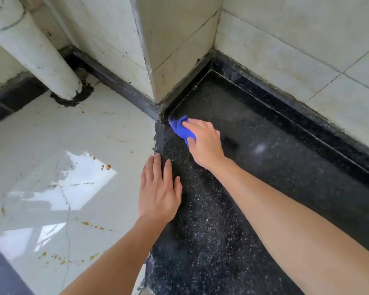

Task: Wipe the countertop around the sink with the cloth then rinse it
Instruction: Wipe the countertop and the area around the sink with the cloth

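**Operator:** While I watched through the head camera, the right hand (203, 143) was pressed down on a bunched blue cloth (180, 127), fingers curled over it, holding it flat against the dark speckled countertop (264, 177). The cloth sat at the counter's left edge, right beside the corner of a tiled pillar (149, 60).

**Listener:** And the other hand?

**Operator:** The left hand (159, 188) lay open, palm down, fingers spread, gripping nothing. It rested on the counter's left edge, nearer the camera than the cloth, partly over the pale floor (51, 167) beyond.

**Listener:** Which way did the cloth point?

**Operator:** Its long axis ran diagonally, from a loose tip at the upper left toward the thumb at the lower right. The tip aimed at the pillar's base, almost touching the dark skirting there.

**Listener:** What did you think could go wrong?

**Operator:** I judged three risks. The cloth was close to the edge, so an outward stroke could have pushed grit off onto the floor, which already showed orange spots. Only part of the cloth lay under the fingers, so dragging it might have let the free tip fold under or slip loose. And the narrow groove (285, 122) along the back wall could have been missed by a flat swipe. No sink was in view, so I could not say how far the rinsing lay.
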Tool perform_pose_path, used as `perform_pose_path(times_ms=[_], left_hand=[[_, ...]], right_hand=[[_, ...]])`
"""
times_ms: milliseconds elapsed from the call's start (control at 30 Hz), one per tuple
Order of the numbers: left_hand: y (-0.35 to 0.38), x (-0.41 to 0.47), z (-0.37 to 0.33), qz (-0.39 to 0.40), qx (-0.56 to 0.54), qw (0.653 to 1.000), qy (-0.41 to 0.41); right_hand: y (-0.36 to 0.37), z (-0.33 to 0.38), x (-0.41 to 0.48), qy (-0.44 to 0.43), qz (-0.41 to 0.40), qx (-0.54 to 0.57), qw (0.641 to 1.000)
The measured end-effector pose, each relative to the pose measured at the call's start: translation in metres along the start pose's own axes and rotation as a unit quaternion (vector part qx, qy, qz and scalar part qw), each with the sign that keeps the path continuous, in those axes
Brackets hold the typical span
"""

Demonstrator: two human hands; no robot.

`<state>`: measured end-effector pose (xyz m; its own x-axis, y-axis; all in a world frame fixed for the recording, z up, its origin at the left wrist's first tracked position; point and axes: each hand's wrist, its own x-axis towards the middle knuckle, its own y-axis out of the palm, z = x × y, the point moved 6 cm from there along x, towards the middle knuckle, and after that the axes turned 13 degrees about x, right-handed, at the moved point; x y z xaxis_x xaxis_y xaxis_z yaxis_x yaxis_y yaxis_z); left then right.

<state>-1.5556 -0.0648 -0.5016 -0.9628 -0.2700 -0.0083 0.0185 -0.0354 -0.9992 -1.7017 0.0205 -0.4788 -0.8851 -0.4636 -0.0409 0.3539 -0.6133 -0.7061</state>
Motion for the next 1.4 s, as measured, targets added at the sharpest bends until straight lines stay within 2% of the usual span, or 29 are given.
perform_pose_path(times_ms=[67, 133, 167, 233, 267, 300, 333, 467, 567, 667, 767, 867, 933, 1067, 1133, 1167, 1200, 1267, 1300, 1333, 1367, 1400], left_hand=[[-0.002, 0.0, 0.0, -0.008, -0.002, 1.0, 0.0], [-0.003, 0.0, 0.0, 0.001, 0.009, 1.0, 0.003], [-0.003, 0.0, -0.001, 0.008, 0.019, 1.0, 0.002], [-0.002, 0.001, -0.001, 0.016, 0.032, 0.999, 0.0], [-0.002, 0.001, -0.001, 0.019, 0.036, 0.999, 0.001], [-0.001, 0.0, -0.001, 0.021, 0.038, 0.999, 0.002], [-0.001, 0.001, -0.001, 0.022, 0.04, 0.999, 0.003], [-0.001, 0.002, -0.001, 0.024, 0.031, 0.999, 0.006], [-0.002, 0.002, -0.001, 0.017, 0.023, 1.0, 0.008], [-0.004, 0.002, -0.001, 0.01, 0.016, 1.0, 0.009], [-0.002, 0.002, -0.001, 0.017, 0.022, 1.0, 0.005], [-0.002, 0.002, 0.0, 0.016, 0.021, 1.0, 0.007], [-0.001, 0.001, 0.0, 0.013, 0.02, 1.0, 0.005], [-0.004, 0.001, 0.001, 0.012, 0.008, 1.0, 0.002], [-0.006, 0.001, 0.0, 0.007, 0.006, 1.0, 0.002], [-0.006, 0.001, 0.0, 0.009, 0.007, 1.0, 0.003], [-0.007, 0.002, -0.001, 0.012, 0.009, 1.0, 0.003], [-0.006, 0.002, 0.0, 0.014, 0.027, 1.0, 0.002], [-0.006, 0.001, -0.001, 0.015, 0.036, 0.999, 0.002], [-0.005, 0.0, 0.0, 0.015, 0.041, 0.999, 0.002], [-0.004, 0.0, 0.0, 0.013, 0.042, 0.999, 0.003], [-0.004, 0.0, 0.0, 0.015, 0.043, 0.999, 0.003]], right_hand=[[-0.016, -0.004, -0.002, -0.026, 0.042, 0.081, 0.995], [-0.059, -0.03, -0.005, -0.005, -0.026, 0.111, 0.993], [-0.085, -0.053, -0.007, 0.045, -0.093, 0.103, 0.989], [-0.124, -0.098, -0.011, 0.198, -0.199, 0.033, 0.959], [-0.128, -0.11, -0.01, 0.268, -0.21, -0.025, 0.94], [-0.12, -0.11, -0.005, 0.294, -0.205, -0.07, 0.931], [-0.104, -0.097, 0.006, 0.271, -0.193, -0.094, 0.938], [-0.005, -0.005, 0.038, 0.039, -0.082, -0.079, 0.993], [0.014, 0.017, 0.035, -0.023, 0.018, -0.022, 0.999], [-0.012, -0.007, 0.035, -0.028, 0.096, 0.039, 0.994], [-0.023, -0.014, 0.05, 0.023, 0.013, 0.03, 0.999], [0.006, 0.014, 0.047, -0.018, 0.011, -0.021, 1.0], [0.012, 0.015, 0.038, -0.055, 0.058, -0.017, 0.997], [0.002, 0.005, 0.006, -0.098, 0.203, 0.012, 0.974], [-0.007, 0.0, -0.012, -0.062, 0.26, 0.041, 0.963], [-0.019, -0.006, -0.017, -0.029, 0.258, 0.073, 0.963], [-0.038, -0.017, -0.016, -0.004, 0.217, 0.1, 0.971], [-0.085, -0.058, -0.002, 0.048, 0.026, 0.078, 0.995], [-0.107, -0.084, 0.003, 0.109, -0.074, 0.023, 0.991], [-0.119, -0.105, 0.004, 0.189, -0.144, -0.039, 0.971], [-0.121, -0.116, 0.004, 0.253, -0.18, -0.08, 0.947], [-0.112, -0.114, 0.004, 0.266, -0.192, -0.103, 0.939]])
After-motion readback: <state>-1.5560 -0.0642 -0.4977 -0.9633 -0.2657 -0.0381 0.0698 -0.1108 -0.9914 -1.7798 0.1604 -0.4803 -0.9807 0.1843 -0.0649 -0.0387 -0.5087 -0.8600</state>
